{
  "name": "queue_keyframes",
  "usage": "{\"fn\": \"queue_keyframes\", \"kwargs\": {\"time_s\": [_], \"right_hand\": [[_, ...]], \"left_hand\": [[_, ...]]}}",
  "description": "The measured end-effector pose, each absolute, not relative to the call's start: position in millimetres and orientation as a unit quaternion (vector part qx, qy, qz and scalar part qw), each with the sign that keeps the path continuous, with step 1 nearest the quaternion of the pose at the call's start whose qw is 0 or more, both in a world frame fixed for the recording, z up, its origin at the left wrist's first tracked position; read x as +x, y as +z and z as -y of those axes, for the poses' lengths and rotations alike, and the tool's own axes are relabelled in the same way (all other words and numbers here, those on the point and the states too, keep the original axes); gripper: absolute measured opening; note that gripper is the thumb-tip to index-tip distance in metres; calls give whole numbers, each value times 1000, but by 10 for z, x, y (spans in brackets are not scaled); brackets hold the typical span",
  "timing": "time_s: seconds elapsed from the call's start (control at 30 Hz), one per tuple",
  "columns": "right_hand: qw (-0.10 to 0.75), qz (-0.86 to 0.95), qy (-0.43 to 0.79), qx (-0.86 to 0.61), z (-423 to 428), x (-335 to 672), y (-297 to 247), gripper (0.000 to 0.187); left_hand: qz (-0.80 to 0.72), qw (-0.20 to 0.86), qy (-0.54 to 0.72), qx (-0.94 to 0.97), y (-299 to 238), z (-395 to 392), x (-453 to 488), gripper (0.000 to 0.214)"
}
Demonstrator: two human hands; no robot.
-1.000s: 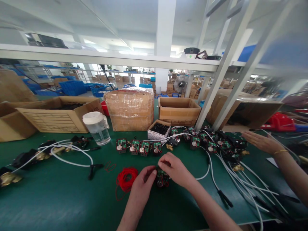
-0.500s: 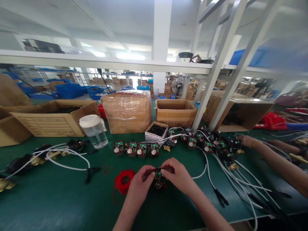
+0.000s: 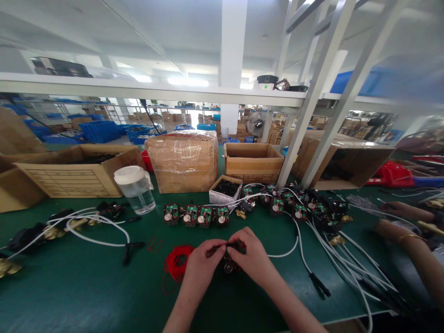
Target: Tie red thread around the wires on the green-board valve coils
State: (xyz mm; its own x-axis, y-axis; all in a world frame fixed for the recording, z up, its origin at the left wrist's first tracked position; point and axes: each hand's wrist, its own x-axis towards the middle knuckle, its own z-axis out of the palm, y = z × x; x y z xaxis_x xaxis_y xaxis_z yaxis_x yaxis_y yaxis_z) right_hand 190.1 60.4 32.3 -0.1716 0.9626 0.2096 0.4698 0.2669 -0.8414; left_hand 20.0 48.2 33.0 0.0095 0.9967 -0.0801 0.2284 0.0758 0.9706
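Both my hands meet over one small black module (image 3: 227, 264) with a green circuit board, low on the green table (image 3: 86, 286). My left hand (image 3: 202, 263) grips its left side with curled fingers. My right hand (image 3: 252, 256) closes over its top and right side, hiding most of it. A heap of red rubber bands (image 3: 177, 262) lies just left of my left hand. A row of like modules (image 3: 196, 215) sits a little beyond my hands.
More modules with white cables (image 3: 312, 210) spread to the right, where another person's arm (image 3: 409, 238) reaches in. A clear plastic jug (image 3: 136, 189), a small box of black parts (image 3: 226, 188), cardboard boxes (image 3: 183, 159) and brass-fitted cables (image 3: 72, 222) lie behind and left.
My hands have closed tighter around the module, hiding its green board. The other person's arm has drawn back to the right, away from the pile of modules.
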Motion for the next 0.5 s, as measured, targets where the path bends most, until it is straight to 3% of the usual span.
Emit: {"fn": "queue_keyframes", "kwargs": {"time_s": [0.5], "right_hand": [[422, 665, 315, -529, -615, 1982, 265, 8]], "left_hand": [[-571, 429, 421, 558, 301, -494, 202, 26]]}}
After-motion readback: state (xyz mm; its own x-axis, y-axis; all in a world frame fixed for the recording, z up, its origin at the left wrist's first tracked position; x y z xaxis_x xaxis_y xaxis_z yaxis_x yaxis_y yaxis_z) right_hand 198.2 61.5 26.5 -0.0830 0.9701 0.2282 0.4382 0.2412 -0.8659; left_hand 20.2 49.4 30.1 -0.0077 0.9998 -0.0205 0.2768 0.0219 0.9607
